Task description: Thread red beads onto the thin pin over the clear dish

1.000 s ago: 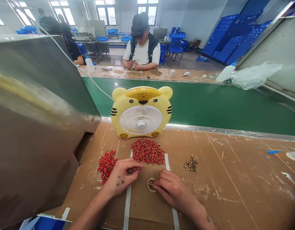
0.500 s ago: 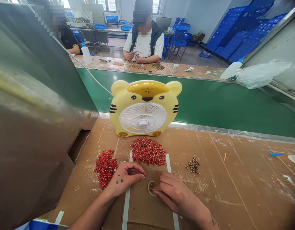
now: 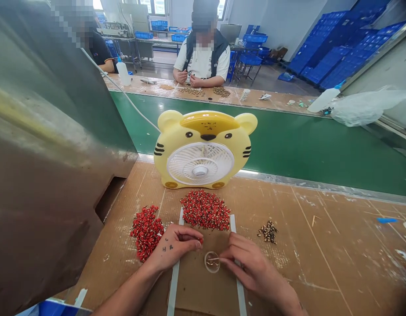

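Observation:
My left hand (image 3: pixel 174 248) rests on the cardboard work mat (image 3: pixel 196 285) with its fingers curled, pinching a small red piece at its fingertips. My right hand (image 3: pixel 249 265) is closed in a pinch on a thin pin, whose tip reaches into a small clear round dish (image 3: pixel 212 261). A large pile of red pieces (image 3: pixel 205 210) lies just beyond both hands. A second red pile (image 3: pixel 146 230) sits left of my left hand. A small heap of dark metal bits (image 3: pixel 269 231) lies to the right.
A yellow tiger-shaped desk fan (image 3: pixel 203 149) stands behind the piles. A big metal housing (image 3: pixel 48 153) walls off the left. Beyond the fan runs a green conveyor belt (image 3: pixel 305 145); a person (image 3: pixel 203 57) sits at the far bench. Blue crates (image 3: pixel 331 57) are stacked at the back right.
The view shifted slightly. My right hand drew back from the dish, so the dish now shows fully with the pin over it. My left hand stayed in place.

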Motion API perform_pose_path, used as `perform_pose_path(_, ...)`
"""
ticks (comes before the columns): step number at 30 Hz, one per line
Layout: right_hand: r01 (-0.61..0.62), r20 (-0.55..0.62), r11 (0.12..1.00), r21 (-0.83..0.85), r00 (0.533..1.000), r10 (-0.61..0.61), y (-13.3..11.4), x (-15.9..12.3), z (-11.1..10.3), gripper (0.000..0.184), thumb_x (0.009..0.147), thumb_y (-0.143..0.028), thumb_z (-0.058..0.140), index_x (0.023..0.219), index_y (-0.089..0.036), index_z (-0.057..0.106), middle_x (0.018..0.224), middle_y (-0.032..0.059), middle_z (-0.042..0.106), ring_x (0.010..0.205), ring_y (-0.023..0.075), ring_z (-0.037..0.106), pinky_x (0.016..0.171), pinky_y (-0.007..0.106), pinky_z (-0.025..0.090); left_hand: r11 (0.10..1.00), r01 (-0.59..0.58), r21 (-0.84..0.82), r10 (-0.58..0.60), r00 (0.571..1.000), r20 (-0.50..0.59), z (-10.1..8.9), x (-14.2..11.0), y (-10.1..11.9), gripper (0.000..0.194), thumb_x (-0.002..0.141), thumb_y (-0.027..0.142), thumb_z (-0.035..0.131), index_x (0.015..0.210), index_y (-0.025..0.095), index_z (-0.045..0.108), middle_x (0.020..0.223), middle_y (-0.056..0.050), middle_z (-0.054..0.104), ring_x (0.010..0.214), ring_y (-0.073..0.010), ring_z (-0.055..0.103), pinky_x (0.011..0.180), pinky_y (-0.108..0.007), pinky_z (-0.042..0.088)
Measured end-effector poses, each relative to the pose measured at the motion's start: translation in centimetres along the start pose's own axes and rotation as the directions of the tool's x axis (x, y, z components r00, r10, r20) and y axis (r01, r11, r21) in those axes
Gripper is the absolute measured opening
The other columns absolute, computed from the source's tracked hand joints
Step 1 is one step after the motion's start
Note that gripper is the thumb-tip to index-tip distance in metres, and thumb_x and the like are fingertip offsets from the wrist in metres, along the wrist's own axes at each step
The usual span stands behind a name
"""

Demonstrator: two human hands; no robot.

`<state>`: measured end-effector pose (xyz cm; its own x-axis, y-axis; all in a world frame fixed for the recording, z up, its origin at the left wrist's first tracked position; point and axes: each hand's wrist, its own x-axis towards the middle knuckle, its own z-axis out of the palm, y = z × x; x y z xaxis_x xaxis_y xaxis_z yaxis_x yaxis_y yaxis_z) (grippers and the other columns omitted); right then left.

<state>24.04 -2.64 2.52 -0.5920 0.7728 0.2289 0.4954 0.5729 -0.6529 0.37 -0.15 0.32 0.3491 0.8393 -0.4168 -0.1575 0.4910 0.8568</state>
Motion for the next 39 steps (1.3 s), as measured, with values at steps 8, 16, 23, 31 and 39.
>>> perform_pose_path(8, -0.081, -0.34, 0.97, 0.227, 0.927, 0.157, 0.0, 0.8, 0.2, 0.014, 0.092, -0.017, 0.061, 0.079, -0.019, 0.065, 0.065, -0.0003, 0.057, 0.06, 0.0149, 0.053, 0.057, 0.026, 0.04, 0.996, -0.004, -0.084, 0.007, 0.999, 0.033, 0.3, 0.2, -0.1, 0.017, 0.063, 0.023, 0.085, 0.076, 0.015, 0.078, 0.067, -0.004, 0.076, 0.062, -0.0159, 0.068, 0.066, -0.026, 0.053)
perform_pose_path(16, -0.097, -0.312, 0.978, 0.183, 0.938, 0.152, -0.3, 1.5, 0.7, 0.018, 0.093, -0.02, 0.059, 0.076, -0.018, 0.066, 0.064, 0.0006, 0.058, 0.06, 0.0151, 0.053, 0.057, 0.026, 0.04, 0.999, 0.015, -0.041, -0.014, 1.0, 0.028, 0.3, 0.1, 0.0, 0.017, 0.063, 0.024, 0.084, 0.076, 0.015, 0.078, 0.065, -0.004, 0.076, 0.061, -0.0172, 0.068, 0.066, -0.028, 0.052)
perform_pose_path(23, -0.135, -0.298, 0.977, 0.164, 0.938, 0.179, 0.1, 1.4, 1.3, 0.019, 0.094, -0.023, 0.06, 0.076, -0.018, 0.066, 0.065, 0.0011, 0.059, 0.061, 0.0153, 0.054, 0.058, 0.027, 0.04, 1.0, -0.012, -0.001, 0.012, 0.999, 0.05, -0.1, 0.1, -0.6, 0.016, 0.067, 0.024, 0.082, 0.079, 0.015, 0.078, 0.068, -0.004, 0.077, 0.063, -0.0164, 0.068, 0.068, -0.027, 0.051)
perform_pose_path(31, -0.136, -0.278, 0.977, 0.167, 0.944, 0.178, -0.1, 0.5, 0.1, 0.023, 0.095, -0.025, 0.058, 0.075, -0.019, 0.064, 0.063, 0.0004, 0.057, 0.059, 0.0148, 0.054, 0.055, 0.026, 0.039, 0.999, -0.012, -0.045, 0.015, 0.998, 0.057, 0.0, 0.1, -0.4, 0.018, 0.065, 0.025, 0.083, 0.078, 0.014, 0.077, 0.068, -0.004, 0.076, 0.062, -0.016, 0.067, 0.067, -0.027, 0.05)
perform_pose_path(39, -0.172, -0.055, 0.983, -0.066, 0.984, 0.168, -0.4, -0.7, -0.7, 0.019, 0.095, -0.032, 0.062, 0.083, -0.019, 0.067, 0.073, 0.0022, 0.062, 0.07, 0.0172, 0.058, 0.062, 0.027, 0.045, 0.998, -0.02, 0.057, 0.017, 0.999, 0.046, -0.1, 0.1, -0.1, 0.018, 0.066, 0.025, 0.082, 0.079, 0.014, 0.076, 0.068, -0.003, 0.075, 0.065, -0.0157, 0.066, 0.066, -0.025, 0.048)
